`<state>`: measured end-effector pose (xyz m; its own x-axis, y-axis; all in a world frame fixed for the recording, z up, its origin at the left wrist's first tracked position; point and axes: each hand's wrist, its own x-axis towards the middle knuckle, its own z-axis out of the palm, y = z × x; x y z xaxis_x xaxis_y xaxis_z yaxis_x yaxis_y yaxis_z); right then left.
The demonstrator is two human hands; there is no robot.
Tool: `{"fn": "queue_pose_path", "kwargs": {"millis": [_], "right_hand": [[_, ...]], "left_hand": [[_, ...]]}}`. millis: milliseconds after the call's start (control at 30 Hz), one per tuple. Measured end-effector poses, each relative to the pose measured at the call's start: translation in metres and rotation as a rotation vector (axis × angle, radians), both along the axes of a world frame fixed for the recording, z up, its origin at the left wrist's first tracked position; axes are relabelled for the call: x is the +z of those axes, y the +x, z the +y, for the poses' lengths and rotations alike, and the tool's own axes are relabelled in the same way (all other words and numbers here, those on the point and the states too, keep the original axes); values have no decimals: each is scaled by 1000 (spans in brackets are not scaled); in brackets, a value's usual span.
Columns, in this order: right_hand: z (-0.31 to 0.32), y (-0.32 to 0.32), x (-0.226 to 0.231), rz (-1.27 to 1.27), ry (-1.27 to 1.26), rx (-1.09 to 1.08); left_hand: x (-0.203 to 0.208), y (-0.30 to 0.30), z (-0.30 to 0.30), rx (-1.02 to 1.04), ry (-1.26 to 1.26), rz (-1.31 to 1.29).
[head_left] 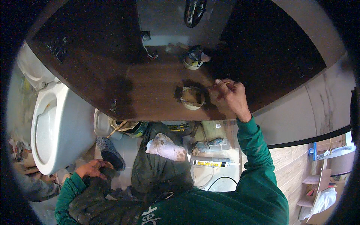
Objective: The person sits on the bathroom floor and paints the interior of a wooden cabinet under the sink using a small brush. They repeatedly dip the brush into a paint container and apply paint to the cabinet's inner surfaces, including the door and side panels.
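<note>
My right hand reaches into a dark brown cabinet, its fingers pinched around a thin yellowish stick. Just left of it, a round white-rimmed fitting sits at the cabinet's bottom panel; its inside is brownish, and I cannot tell whether it is a pipe end or a cup. Farther back stands a white tub with dark items in it. At the lower left, my left hand rests over my bent knee, fingers loosely extended and holding nothing. A dark slipper is close beside it.
A sealant tube and a stained white cloth bundle lie by my legs. A white toilet stands left, near a bucket. Wires and a chrome pipe are at the back. A shelf stands right.
</note>
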<state>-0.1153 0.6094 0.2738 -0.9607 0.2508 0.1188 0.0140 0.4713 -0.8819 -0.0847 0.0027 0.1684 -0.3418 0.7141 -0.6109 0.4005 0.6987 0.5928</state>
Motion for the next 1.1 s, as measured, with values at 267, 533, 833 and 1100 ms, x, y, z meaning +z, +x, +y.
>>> {"fn": "queue_pose_path", "kwargs": {"millis": [267, 533, 833, 1100], "right_hand": [[-3, 3, -1, -23, -40, -24], [3, 6, -2, 50, 109, 9], [1, 16, -2, -80, -43, -83], [9, 37, 13, -47, -140, -116]], "left_hand": [[3, -2, 0, 161, 13, -196], [2, -1, 0, 171, 78, -197], [-9, -4, -11, 125, 59, -137], [-8, -4, -11, 126, 23, -104]]}}
